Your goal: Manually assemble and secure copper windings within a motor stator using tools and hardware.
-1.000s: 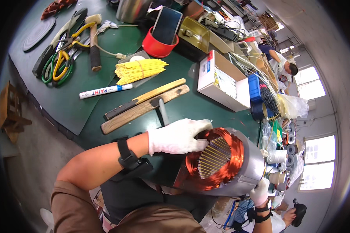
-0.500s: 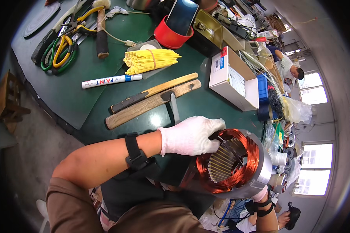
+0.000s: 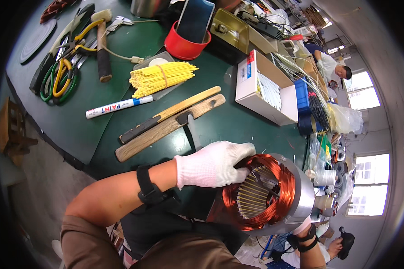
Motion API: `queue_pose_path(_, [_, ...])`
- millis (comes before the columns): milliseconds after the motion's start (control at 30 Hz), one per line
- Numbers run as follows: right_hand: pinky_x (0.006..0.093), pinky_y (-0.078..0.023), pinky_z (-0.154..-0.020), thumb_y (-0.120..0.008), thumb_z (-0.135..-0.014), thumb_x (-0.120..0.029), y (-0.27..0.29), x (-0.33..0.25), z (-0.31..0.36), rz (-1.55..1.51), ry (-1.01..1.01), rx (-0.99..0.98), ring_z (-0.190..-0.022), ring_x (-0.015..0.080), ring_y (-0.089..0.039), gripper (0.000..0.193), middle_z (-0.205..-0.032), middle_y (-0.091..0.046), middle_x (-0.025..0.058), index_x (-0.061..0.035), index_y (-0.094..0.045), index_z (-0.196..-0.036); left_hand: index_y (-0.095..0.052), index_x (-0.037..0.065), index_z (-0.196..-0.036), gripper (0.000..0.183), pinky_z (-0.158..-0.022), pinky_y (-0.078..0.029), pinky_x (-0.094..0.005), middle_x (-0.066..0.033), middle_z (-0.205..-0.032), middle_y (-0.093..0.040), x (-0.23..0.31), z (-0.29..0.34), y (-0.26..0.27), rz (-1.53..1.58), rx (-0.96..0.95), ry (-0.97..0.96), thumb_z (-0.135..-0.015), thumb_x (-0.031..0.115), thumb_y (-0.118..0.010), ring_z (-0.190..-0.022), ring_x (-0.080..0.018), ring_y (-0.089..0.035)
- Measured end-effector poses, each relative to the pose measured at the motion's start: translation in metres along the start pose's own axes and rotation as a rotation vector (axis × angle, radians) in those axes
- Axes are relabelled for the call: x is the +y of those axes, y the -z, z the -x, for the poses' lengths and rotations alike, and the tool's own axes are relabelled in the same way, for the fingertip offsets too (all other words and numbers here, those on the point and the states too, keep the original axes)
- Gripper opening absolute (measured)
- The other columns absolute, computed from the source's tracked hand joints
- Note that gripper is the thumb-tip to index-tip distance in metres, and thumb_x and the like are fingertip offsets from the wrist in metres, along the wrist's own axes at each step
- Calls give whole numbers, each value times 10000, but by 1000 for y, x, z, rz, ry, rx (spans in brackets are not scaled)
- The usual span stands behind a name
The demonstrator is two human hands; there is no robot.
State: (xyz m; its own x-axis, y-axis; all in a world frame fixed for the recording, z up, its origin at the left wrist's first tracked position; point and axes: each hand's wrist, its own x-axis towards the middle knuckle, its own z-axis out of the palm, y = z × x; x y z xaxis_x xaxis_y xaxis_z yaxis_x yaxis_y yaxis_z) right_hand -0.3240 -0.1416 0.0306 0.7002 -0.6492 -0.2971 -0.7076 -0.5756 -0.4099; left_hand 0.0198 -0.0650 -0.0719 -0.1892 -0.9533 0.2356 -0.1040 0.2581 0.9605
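A motor stator (image 3: 302, 197) in a grey metal housing lies at the lower right, its open end facing me. Thick copper winding (image 3: 288, 179) rings the opening, with pale slot strips (image 3: 251, 193) lining the bore. My left hand (image 3: 213, 164), in a white glove, is closed over the upper left of the winding, thumb on the bore side and fingers curled over the top. Small shiny bits (image 3: 254, 174) beside the fingertips are too fine to name. My right hand (image 3: 303, 226), also gloved, is against the housing's lower right side; its fingers are hidden behind it.
Beyond my left hand lie two wooden tools (image 3: 173, 127), a paint marker (image 3: 119, 107) and a bundle of yellow sticks (image 3: 162, 79). Scissors (image 3: 58, 81), pliers and a hammer (image 3: 104, 49) are far left. An open white box (image 3: 265, 93) stands at right. Other people work beyond.
The whole view has shifted a little, the table tools sliding left in it. My left hand stays at the winding's upper left edge, with the fingers slightly changed; the right hand stays at the housing.
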Motion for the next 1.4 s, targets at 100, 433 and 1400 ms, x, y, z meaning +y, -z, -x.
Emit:
queue_pose_path(100, [398, -580, -764, -798, -792, -138, 6, -2, 9, 28, 20, 15, -854, 341, -721, 451, -952, -703, 161, -39, -646, -1205, -595, -18, -1197, 345, -901, -544, -472, -259, -1062, -678, 2, 2, 4, -11, -5, -22, -914, 168, -659, -1013, -444, -676])
queue_pose_path(433, [483, -536, -625, -745, -839, -278, 4, 16, -17, 251, 289, 305, -680, 379, -675, 248, -767, -652, 150, -69, -615, -866, -563, -9, -1386, 708, -1054, -504, -405, -152, -1327, -647, 6, 19, 10, 126, 68, 181, -796, 240, -863, -1198, -283, -647])
queue_pose_path(1400, [477, -563, -586, -633, -995, -436, 38, 80, 14, 119, 242, 138, -621, 372, -697, 424, -647, -665, 166, -51, -648, -820, -452, 1, -1517, 999, -1178, -416, -437, -161, -1487, -550, 15, -2, -10, 411, 104, 608, -729, 355, -953, -1373, -288, -540])
